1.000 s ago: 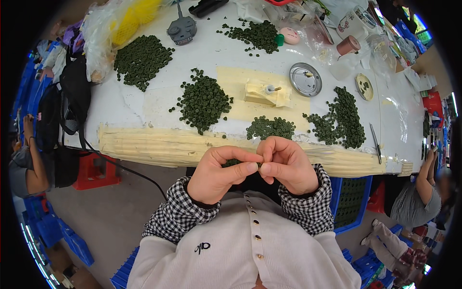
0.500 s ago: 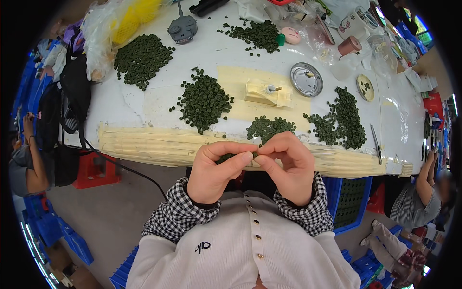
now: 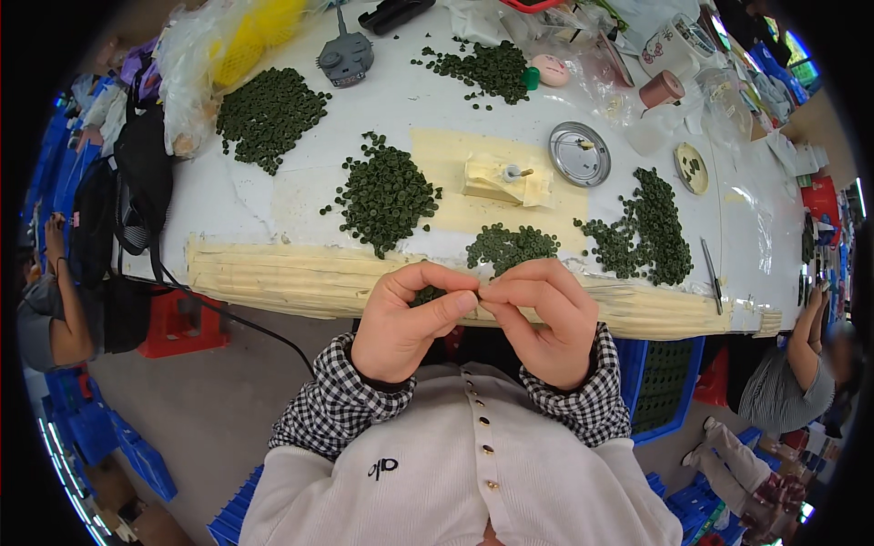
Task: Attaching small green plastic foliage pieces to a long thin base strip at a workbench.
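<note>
My left hand [image 3: 401,318] and my right hand [image 3: 546,318] meet above the table's near edge, fingertips pinched together. Between them is a tiny dark green round piece [image 3: 479,294], mostly covered by the fingers. More dark green pieces [image 3: 426,295] show inside the curl of my left hand. Just beyond my hands lies a small heap of green round pieces [image 3: 512,247]. A bigger heap of such pieces [image 3: 387,196] is to the left, and another heap [image 3: 660,227] spreads to the right.
A tape-wrapped block [image 3: 508,178] with an upright pin stands mid-table, a round metal lid [image 3: 580,153] beside it. A slim metal tool [image 3: 711,276] lies right. Farther back are more green heaps [image 3: 273,118], a grey model turret [image 3: 346,58] and a spool [image 3: 662,87]. People work at both sides.
My right hand's fingers have shifted slightly and straightened somewhat at the pinch. The small piece shows less between the fingertips. The heaps look the same.
</note>
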Available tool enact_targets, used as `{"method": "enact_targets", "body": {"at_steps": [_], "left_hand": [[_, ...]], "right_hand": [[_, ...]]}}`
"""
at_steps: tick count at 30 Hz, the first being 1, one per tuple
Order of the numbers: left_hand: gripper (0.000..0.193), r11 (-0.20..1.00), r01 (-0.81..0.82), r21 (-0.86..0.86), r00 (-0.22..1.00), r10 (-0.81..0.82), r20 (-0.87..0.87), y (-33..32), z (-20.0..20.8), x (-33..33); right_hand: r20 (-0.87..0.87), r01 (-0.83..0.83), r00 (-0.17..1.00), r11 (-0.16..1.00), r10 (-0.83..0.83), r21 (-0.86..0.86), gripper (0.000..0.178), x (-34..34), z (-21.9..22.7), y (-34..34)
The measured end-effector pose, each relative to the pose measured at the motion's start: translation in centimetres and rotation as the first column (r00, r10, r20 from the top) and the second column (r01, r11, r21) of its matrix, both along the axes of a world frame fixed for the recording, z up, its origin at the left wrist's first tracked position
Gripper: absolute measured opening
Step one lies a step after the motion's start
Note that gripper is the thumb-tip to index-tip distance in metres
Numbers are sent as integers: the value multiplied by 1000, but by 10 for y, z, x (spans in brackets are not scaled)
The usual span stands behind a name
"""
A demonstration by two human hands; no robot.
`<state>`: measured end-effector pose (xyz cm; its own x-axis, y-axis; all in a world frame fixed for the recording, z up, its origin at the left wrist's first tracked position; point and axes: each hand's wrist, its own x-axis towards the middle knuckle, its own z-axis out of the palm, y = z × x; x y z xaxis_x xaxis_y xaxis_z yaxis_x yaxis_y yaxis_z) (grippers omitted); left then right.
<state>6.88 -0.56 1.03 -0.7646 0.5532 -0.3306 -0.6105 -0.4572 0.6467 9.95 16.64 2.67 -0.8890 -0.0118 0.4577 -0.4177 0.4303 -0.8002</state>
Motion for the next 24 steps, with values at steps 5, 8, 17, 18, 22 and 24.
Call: {"method": "enact_targets", "body": {"at_steps": [5,8,17,18,22,24], "left_hand": [[14,994,79,70,996,-81,27,1,-6,-2],[13,991,126,42,992,-126,-8,0,-5,-5],[13,982,187,-9,970,-186,-156,1,-5,-12],[13,982,188,-10,964,-186,-191,1,-6,-13],[11,970,225,-97,953,-239,-183,0,-5,-15],[11,960,242,-141,953,-262,-154,0,-2,-15]], "right_hand": [[74,-95,992,985,106,-145,16,-2,-1,7],[81,-124,987,978,139,-169,16,-3,0,10],[72,-225,969,965,236,-132,17,-7,6,18],[67,-244,965,962,253,-122,17,-8,7,19],[81,-269,958,960,275,-74,17,-10,11,23],[80,-256,962,965,259,-50,17,-10,12,25]]}}
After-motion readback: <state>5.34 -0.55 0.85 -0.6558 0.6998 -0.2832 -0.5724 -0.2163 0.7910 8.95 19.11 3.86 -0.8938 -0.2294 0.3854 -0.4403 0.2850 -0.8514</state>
